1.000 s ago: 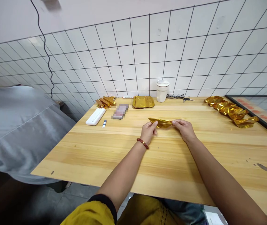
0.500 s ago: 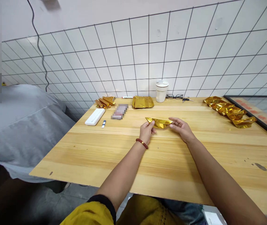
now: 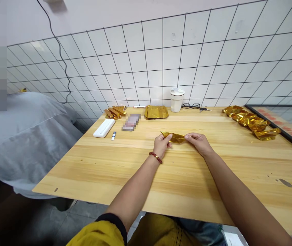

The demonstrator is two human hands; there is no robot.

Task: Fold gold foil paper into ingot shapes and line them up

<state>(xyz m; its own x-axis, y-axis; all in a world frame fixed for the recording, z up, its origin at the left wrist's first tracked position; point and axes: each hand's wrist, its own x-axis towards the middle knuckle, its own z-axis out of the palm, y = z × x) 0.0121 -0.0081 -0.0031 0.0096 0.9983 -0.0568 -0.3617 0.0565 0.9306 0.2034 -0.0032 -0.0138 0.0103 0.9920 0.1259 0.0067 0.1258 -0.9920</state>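
A folded piece of gold foil paper [image 3: 177,138] stretches between my two hands above the wooden table. My left hand [image 3: 162,143], with a dark red bead bracelet [image 3: 155,157] at its wrist, pinches the left end, thumb on top. The right end is pinched between thumb and fingers of my right hand [image 3: 198,142]. Several folded gold foil pieces [image 3: 250,121] lie in a row at the right side. Behind my hands sits a flat stack of gold foil paper [image 3: 156,112]. Narrow folded gold foil strips [image 3: 115,112] are heaped at the back left.
On the table [image 3: 115,171] are a white power bank [image 3: 104,128], a small blue-and-white tube [image 3: 113,136], a white cup [image 3: 177,100], glasses [image 3: 191,106] and keys [image 3: 205,109]. A black-framed panel [image 3: 286,126] borders the right. A person in grey [image 3: 25,136] is at the left.
My right hand has closed from a looser hold into a pinch on the foil's right end. The foil has dropped slightly and looks flatter along its middle. My left hand keeps its hold.
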